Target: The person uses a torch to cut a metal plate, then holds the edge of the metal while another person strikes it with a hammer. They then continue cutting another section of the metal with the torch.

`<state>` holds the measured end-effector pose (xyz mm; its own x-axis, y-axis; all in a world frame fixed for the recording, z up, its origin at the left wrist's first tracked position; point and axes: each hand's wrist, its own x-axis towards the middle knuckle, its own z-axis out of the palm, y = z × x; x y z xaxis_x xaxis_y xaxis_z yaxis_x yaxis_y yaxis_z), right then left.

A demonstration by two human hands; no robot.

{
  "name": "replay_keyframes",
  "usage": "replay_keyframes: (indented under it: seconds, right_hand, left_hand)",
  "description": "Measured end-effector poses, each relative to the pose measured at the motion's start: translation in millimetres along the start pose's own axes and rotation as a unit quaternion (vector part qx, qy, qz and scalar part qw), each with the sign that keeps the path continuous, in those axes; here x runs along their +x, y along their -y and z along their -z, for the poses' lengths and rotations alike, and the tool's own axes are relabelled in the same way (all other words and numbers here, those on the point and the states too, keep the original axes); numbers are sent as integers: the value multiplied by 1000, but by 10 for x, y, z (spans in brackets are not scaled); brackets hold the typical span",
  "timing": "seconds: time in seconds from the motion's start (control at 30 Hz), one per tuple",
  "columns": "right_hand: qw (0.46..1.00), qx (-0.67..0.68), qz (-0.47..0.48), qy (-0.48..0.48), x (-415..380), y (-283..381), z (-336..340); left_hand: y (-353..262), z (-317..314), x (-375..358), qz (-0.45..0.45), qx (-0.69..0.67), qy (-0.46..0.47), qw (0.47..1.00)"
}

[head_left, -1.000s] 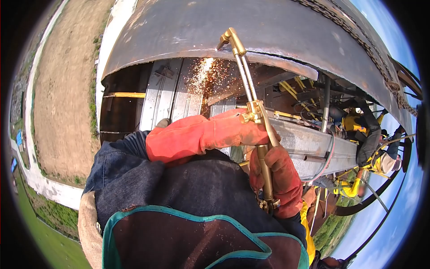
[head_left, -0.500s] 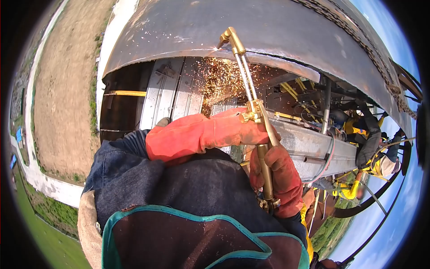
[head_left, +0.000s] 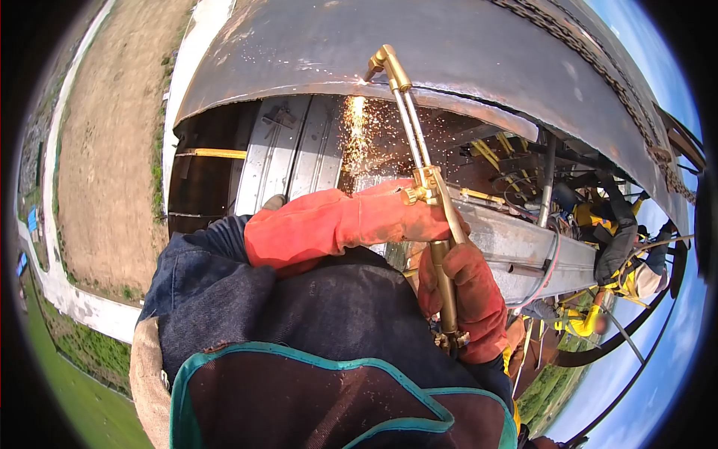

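A brass cutting torch (head_left: 446, 288) runs from my lap up to the steel plate (head_left: 299, 56). Its angled head (head_left: 389, 61) points at the plate near the lower edge, where a small bright spot glows. Sparks (head_left: 357, 127) fall beneath that spot. My right hand (head_left: 477, 288), in a red glove, is wrapped around the torch handle. Also in a red glove, my left hand (head_left: 430, 218) is closed about the torch just below the brass valve body; its fingertips are partly hidden behind the torch. A dark cut line extends along the plate to the right of the head.
A rusty chain (head_left: 598, 63) lies across the plate at upper right. Below the plate are metal decking (head_left: 258, 165) and a steel beam (head_left: 538, 243) with a hose (head_left: 550, 269) over it. Co-workers in yellow gear (head_left: 580, 323) are at the right. Ground far below shows at left.
The spark spray has narrowed into a tighter downward stream. The torch head has barely shifted, and both hands keep the same hold. The view has moved very slightly.
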<state>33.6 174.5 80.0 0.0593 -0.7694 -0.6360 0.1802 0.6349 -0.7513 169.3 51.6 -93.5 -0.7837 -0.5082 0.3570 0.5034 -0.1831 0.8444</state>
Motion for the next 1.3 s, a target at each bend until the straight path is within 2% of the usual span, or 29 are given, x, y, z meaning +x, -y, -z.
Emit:
replay_keyframes:
  seconds: [0.1, 0.17, 0.3, 0.43, 0.53, 0.63, 0.77, 0.83, 0.93, 1.03, 1.1, 1.2, 1.27, 1.3]
  right_hand:
    - [1000, -3, -1, 3, 1, 40, -33]
    - [1000, -4, 1, 2, 3, 47, -44]
    - [1000, 1, 2, -3, 14, 44, -58]
    - [1000, -5, 4, 3, 22, 24, -30]
    - [1000, -8, 10, 1, 33, 4, -4]
    - [1000, -3, 18, -6, 41, -22, 7]
    - [1000, 4, 9, -7, 38, 16, -30]
    - [1000, 2, -11, 5, 14, 68, -21]
    - [1000, 6, -10, 9, 24, 44, 9]
    - [1000, 13, -12, 4, 22, 55, -19]
    - [1000, 15, 1, -1, 45, 12, -26]
    - [1000, 8, 10, 1, 77, -26, 2]
    - [1000, 5, 11, 2, 78, -18, 29]
    - [1000, 5, 12, -1, 83, -16, 22]
  left_hand:
    - [144, 26, 7, 9, -116, -17, 993]
    - [82, 17, 10, -5, -88, -13, 996]
    - [-112, 19, -13, -72, 170, 27, 982]
    - [-418, -13, -15, -99, 399, 38, 911]
    - [-436, -24, -16, -25, 285, 42, 957]
    - [-471, -43, -23, -25, 284, 36, 958]
    - [-400, -49, 5, -101, 407, 45, 907]
    - [-509, -44, -4, -114, 472, 48, 873]
    - [-591, -59, 20, -112, 491, 61, 862]
    - [-491, -25, 0, -90, 404, 44, 909]
    - [-395, 5, -31, -42, 256, 17, 966]
    - [-402, -50, -87, 15, 72, -17, 997]
    - [-424, -82, -87, 26, 59, -10, 998]
    - [-433, -72, -90, 21, 99, 8, 995]
